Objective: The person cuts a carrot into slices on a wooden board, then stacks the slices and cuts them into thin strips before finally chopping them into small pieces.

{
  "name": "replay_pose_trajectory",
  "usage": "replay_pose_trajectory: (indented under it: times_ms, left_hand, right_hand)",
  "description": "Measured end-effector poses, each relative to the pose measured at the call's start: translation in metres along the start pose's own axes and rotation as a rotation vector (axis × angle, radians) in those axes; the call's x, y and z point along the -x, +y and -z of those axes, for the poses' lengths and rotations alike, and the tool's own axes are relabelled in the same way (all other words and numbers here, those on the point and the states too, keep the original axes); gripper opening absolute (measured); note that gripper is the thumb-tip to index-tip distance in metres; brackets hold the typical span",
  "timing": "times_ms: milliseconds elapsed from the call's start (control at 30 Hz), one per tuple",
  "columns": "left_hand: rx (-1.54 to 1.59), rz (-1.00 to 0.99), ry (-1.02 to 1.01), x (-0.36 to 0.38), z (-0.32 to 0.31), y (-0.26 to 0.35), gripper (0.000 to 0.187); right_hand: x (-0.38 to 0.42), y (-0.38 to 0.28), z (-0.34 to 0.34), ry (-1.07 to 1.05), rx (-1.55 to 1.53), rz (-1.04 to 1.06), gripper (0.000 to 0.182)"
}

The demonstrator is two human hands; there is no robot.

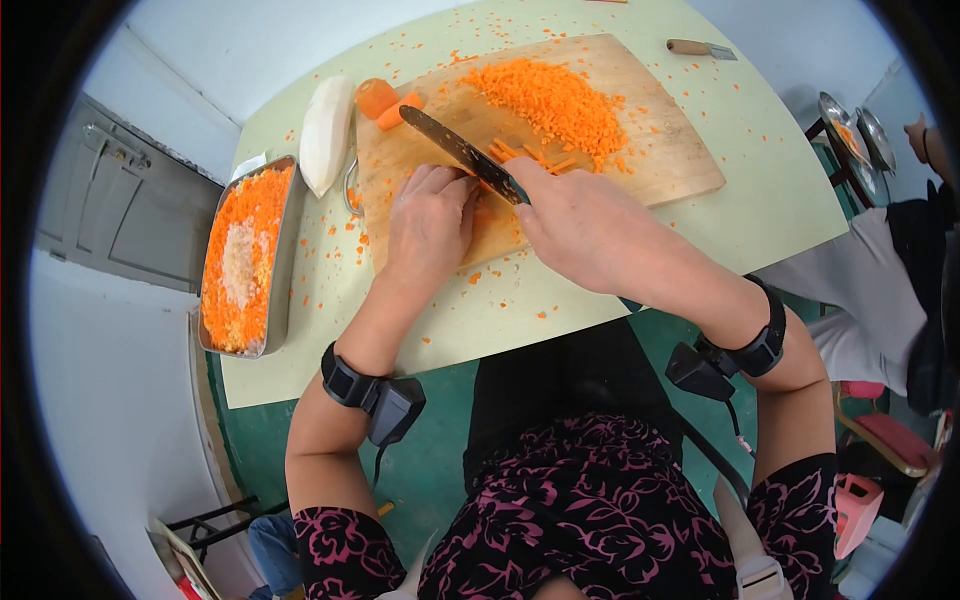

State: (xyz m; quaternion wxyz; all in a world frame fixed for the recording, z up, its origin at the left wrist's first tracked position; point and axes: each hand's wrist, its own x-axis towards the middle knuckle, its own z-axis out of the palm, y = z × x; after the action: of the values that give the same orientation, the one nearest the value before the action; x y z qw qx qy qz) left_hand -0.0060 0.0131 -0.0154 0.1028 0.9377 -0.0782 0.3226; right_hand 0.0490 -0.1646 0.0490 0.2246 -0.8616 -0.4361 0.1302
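Note:
My right hand (580, 225) is wrapped round the handle of a kitchen knife (450, 140), its dark blade slanting up and left across the wooden cutting board (670, 150). Curled fingers of my left hand (430, 215) press down on the board beside the blade, with a bit of orange carrot (484, 212) showing at the fingertips; most of that piece is hidden. Just beyond the knife lie several carrot sticks (535, 157). A heap of finely diced carrot (550, 105) covers the back of the board. Two carrot chunks (377, 98) sit at its back left corner.
Left of the board lies a peeled white radish (325, 135). A metal tray (285, 260) holds diced carrot and a paler minced heap. At the back right is a small wooden-handled blade (700, 48). Carrot bits dot the table (780, 190). Another person (880, 270) stands at right.

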Motion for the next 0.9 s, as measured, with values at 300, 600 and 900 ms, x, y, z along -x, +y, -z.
replay_pose_trajectory:
  times_ms: [300,600,900]
  left_hand:
    - [-0.053,-0.029,-0.007,0.002,-0.005,-0.002,0.013]
    - [0.026,0.025,-0.053,0.0,0.001,0.002,0.007]
    - [0.143,0.053,-0.002,0.005,-0.002,-0.007,0.016]
  right_hand:
    - [0.001,-0.011,-0.008,0.013,0.042,0.03,0.021]
    - [-0.029,-0.019,-0.024,0.131,0.027,0.04,0.014]
    - [-0.026,-0.02,0.009,-0.018,-0.178,-0.25,0.024]
